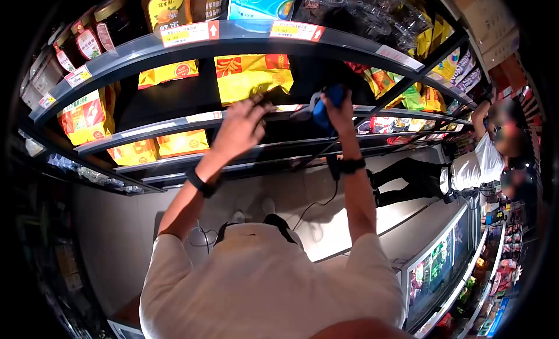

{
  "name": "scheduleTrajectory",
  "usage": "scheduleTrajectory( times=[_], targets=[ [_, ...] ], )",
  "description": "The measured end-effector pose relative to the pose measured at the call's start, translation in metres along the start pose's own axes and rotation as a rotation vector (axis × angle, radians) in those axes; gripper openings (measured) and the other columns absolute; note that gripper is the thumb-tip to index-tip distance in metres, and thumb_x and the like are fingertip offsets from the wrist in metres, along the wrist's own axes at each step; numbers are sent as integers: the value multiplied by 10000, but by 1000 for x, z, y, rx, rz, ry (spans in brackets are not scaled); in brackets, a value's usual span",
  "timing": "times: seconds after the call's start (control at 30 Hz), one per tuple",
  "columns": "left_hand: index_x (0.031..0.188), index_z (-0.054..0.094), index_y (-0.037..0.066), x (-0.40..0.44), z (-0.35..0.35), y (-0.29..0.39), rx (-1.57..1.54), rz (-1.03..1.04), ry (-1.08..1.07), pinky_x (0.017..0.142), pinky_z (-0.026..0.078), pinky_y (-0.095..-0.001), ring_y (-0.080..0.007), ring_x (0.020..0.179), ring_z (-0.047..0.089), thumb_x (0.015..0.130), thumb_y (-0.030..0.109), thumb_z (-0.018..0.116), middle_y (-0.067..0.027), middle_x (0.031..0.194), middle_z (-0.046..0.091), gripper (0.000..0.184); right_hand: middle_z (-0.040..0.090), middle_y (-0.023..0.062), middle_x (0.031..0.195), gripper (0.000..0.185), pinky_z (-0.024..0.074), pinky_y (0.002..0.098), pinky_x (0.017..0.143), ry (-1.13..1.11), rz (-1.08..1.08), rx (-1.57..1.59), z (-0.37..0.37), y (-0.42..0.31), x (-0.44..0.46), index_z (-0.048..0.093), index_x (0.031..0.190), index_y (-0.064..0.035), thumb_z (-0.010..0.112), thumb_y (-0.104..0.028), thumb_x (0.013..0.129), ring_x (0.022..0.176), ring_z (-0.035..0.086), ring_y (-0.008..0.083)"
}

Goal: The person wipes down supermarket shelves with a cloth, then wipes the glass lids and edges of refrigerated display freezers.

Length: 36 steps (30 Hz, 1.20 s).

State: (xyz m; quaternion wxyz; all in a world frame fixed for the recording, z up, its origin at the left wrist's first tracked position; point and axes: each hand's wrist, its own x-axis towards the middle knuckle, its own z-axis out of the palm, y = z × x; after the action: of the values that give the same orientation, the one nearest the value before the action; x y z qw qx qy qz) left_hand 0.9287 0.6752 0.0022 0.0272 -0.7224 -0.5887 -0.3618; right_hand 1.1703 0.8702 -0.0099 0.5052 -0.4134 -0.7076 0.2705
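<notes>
My left hand [241,124] is at the front edge of the middle shelf, just below a yellow and red bag [251,77]. Its fingers are apart and hold nothing that I can see. Farther right, my right hand [339,113] grips a blue handheld device [328,106] with a grey-white part pointing left. A dark cable hangs below that hand. Black bands circle both wrists. Another yellow bag [169,74] lies on the same shelf to the left.
Price labels [189,34] line the upper shelf edge, under jars and bottles. More bags [183,142] fill the lower shelf. A person [474,164] in a white shirt stands at the right. A glass-fronted cabinet [437,263] is at the lower right; cables trail across the floor.
</notes>
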Motion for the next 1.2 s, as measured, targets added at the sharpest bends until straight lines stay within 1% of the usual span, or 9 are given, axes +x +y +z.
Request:
scheduleTrajectory(
  times=[0.1,0.2,0.37,0.5,0.57,0.83,0.93,0.97,1.2],
  targets=[
    [1316,513,97,16,3,-49,226,-192,37,1008,362,-508,-410,1189,453,885,290,616,-199,1409,413,483,561,220,1266,729,454,375,960,-353,94,6,7,26,56,431,1381,-37,730,-391,819,1126,585,309],
    [1489,341,179,27,5,-76,351,-426,-199,1150,215,-500,-427,1438,175,955,541,469,-175,1580,173,658,192,231,1573,892,172,347,1174,-983,288,-483,23,15,87,224,1527,-64,540,-594,883,1458,208,335],
    [1521,279,235,36,29,-99,224,-565,-356,1156,231,-521,-389,1468,126,944,609,425,-104,1611,134,703,232,224,1560,836,193,362,1167,-1231,-73,-444,52,55,144,162,1538,-69,533,-508,931,1439,252,344],
    [1518,284,252,40,26,-84,249,-621,-331,1164,248,-484,-375,1460,177,940,566,466,-80,1599,199,682,311,182,1528,733,221,387,1155,-1060,-653,-834,81,69,192,295,1494,-98,609,-409,909,1414,280,335],
    [1517,288,257,44,17,-80,230,-650,-416,1162,254,-474,-383,1446,220,939,525,481,-78,1602,189,666,535,173,1333,551,389,400,1030,-727,-1095,-543,107,143,229,511,1331,-69,620,-380,889,1243,484,331],
    [1547,160,298,45,23,-87,209,-704,-506,1181,201,-468,-386,1453,191,936,580,446,-40,1627,53,731,568,164,1283,524,413,397,1001,-865,-588,-911,127,115,235,540,1292,-72,626,-340,851,1204,515,327],
    [1537,203,303,49,19,-79,197,-749,-517,1178,213,-464,-383,1448,210,932,596,442,-53,1619,117,714,580,160,1264,514,422,395,990,-842,-516,-918,126,119,237,551,1278,-72,629,-325,837,1189,527,325],
    [1510,288,237,47,20,-76,219,-709,-435,1166,223,-474,-388,1421,278,936,567,470,-122,1575,251,686,584,159,1258,511,424,395,986,-829,-499,-913,124,117,237,555,1273,-73,630,-320,832,1184,530,325],
    [1534,220,311,47,24,-77,314,-710,-469,1165,235,-475,-385,1431,259,933,562,436,-61,1611,165,686,613,151,1214,492,445,392,960,-729,-452,-930,90,116,242,581,1239,-74,635,-286,799,1150,557,321]
  ],
)
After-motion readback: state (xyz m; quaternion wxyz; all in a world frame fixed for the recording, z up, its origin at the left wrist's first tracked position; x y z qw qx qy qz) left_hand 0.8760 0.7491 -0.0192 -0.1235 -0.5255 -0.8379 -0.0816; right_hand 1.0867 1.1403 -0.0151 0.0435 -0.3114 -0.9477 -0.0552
